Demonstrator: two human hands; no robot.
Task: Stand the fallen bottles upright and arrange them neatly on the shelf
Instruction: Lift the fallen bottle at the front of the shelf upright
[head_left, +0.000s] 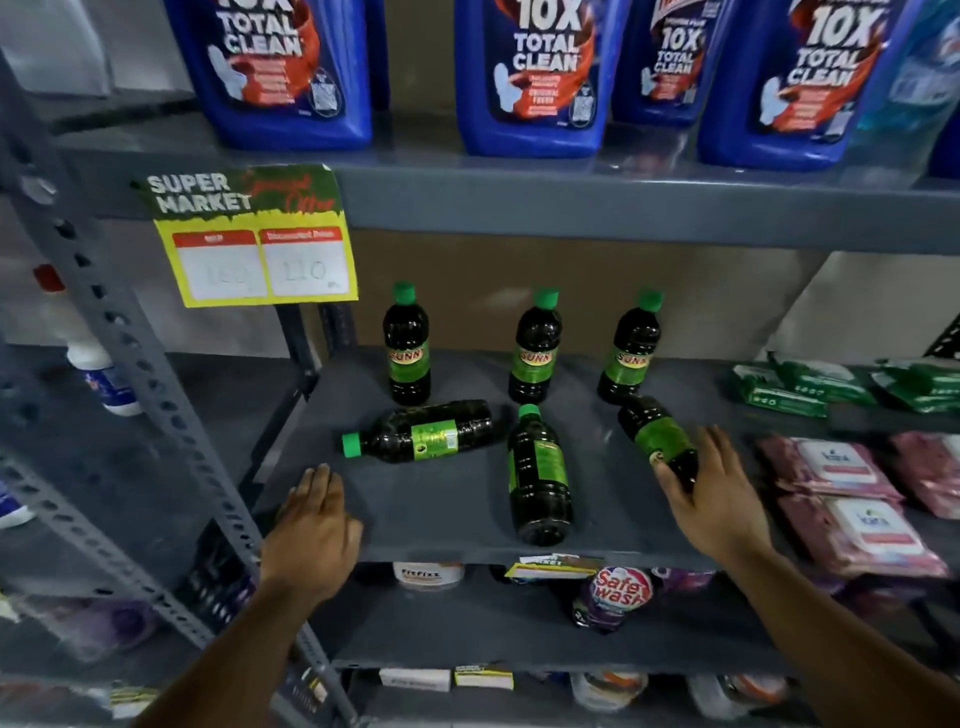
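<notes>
Three dark bottles with green caps and green labels stand upright at the back of the grey shelf: one at the left, one in the middle, one at the right. In front of them three more lie on their sides: a left one with its cap pointing left, a middle one with its cap pointing back, and a right one. My right hand rests over the near end of that right bottle, fingers around it. My left hand lies flat on the shelf's front left edge, holding nothing.
Big blue cleaner jugs stand on the shelf above. A yellow price tag hangs at the left. Green packets and pink wipe packs lie to the right. A slotted upright post runs down the left. Pouches fill the shelf below.
</notes>
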